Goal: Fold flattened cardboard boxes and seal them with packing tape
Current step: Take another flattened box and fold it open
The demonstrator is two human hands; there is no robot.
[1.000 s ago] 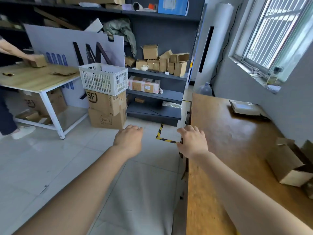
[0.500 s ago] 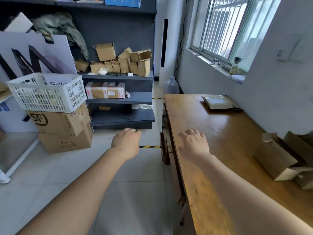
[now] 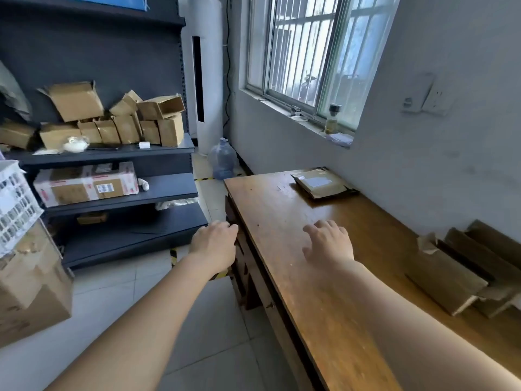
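Observation:
A long wooden table (image 3: 315, 280) runs along the right wall. Folded and half-folded cardboard boxes (image 3: 456, 275) lie at its right edge against the wall. A flat stack of cardboard (image 3: 321, 182) rests at the table's far end. My right hand (image 3: 328, 244) hovers over the middle of the table, fingers relaxed, holding nothing. My left hand (image 3: 215, 244) hangs beside the table's left edge over the floor, loosely curled and empty. No tape is in view.
Dark shelving (image 3: 118, 193) at the left holds several small cardboard boxes (image 3: 121, 119) and a taped parcel (image 3: 87, 184). A white crate (image 3: 14, 204) sits on stacked cartons (image 3: 31, 289) at far left. A water jug (image 3: 224, 159) stands by a white floor unit.
The view has swung right, toward the wooden table and the window. Both hands stayed outstretched; my right hand now lies over the tabletop rather than at its edge.

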